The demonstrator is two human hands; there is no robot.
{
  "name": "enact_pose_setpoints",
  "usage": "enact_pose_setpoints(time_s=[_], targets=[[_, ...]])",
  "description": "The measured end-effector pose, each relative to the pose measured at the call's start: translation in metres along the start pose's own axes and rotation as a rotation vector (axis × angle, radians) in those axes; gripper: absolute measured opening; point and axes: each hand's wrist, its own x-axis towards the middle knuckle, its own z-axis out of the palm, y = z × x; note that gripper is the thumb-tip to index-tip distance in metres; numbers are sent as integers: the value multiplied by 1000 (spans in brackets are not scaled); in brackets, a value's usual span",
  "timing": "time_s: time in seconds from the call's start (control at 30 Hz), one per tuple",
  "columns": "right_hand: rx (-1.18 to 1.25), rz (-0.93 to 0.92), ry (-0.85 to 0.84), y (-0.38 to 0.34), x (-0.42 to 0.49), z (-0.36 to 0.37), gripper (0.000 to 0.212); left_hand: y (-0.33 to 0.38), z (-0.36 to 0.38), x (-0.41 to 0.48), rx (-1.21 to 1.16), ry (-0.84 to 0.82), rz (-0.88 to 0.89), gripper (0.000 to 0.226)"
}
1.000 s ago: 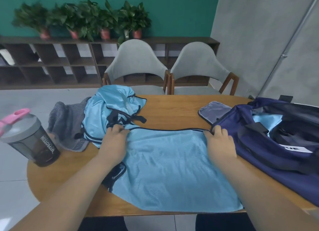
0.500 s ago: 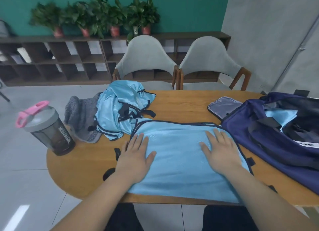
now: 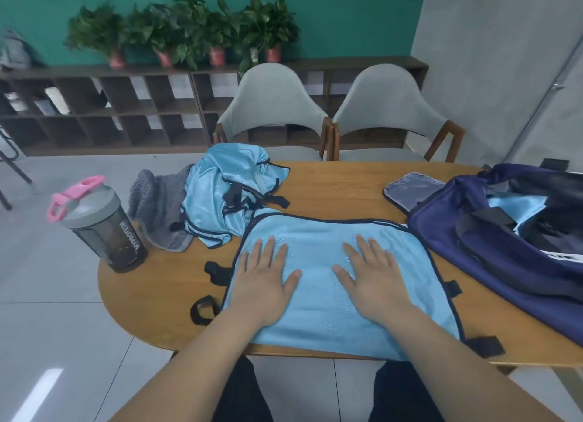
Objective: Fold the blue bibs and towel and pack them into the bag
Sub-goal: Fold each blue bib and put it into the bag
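Two hands lie flat on a folded light blue bib (image 3: 318, 311) in the head view. The left hand (image 3: 263, 283) is on its left half and the right hand (image 3: 370, 278) on its right half, both palms down with fingers straight and slightly spread, gripping nothing. The bib rests on the near part of the wooden table (image 3: 334, 188), its long axis running left to right across the person's front. Its black-trimmed far edge points toward the chairs and its near edge reaches the table's front rim. Black straps (image 3: 214, 270) stick out from its left side, and another black tab (image 3: 485, 346) juts out at its near right corner. Just beyond its far left corner sits a crumpled heap of blue bibs (image 3: 220, 200), touching the folded one, and a grey towel (image 3: 154, 197) lies bunched against the heap's left side. A shaker bottle (image 3: 101, 226) with a pink cap stands upright left of the towel. The navy bag (image 3: 473, 241) sits on the right of the table, unzipped, with light blue cloth (image 3: 517, 207) visible inside; its left wall lies just beside the folded bib's right edge. Two grey chairs (image 3: 271, 106) stand behind the table.
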Motion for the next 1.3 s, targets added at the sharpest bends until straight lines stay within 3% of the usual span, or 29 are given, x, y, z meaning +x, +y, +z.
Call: enact_pose_setpoints(time_s=[0.23, 0.4, 0.67, 0.9, 1.0, 1.13, 1.3], targets=[[-11, 130, 34, 42, -3, -7, 77, -34, -2, -2, 59, -5, 20, 78], [-14, 134, 9, 33, -4, -10, 75, -9, -11, -6, 134, 48, 14, 79], [59, -67, 116, 70, 38, -36, 43, 108, -5, -12, -93, 114, 449, 67], [-429, -87, 70, 110, 50, -67, 42, 171, 11, -24, -183, 143, 773, 49], [-448, -138, 59, 117, 51, -68, 47, 181, 19, -35, -113, 164, 866, 56], [-401, -144, 24, 126, 48, -62, 52, 188, 23, -44, 127, 189, 860, 75], [-377, -131, 38, 126, 45, -54, 51, 189, 33, -50, 318, 308, 857, 59]])
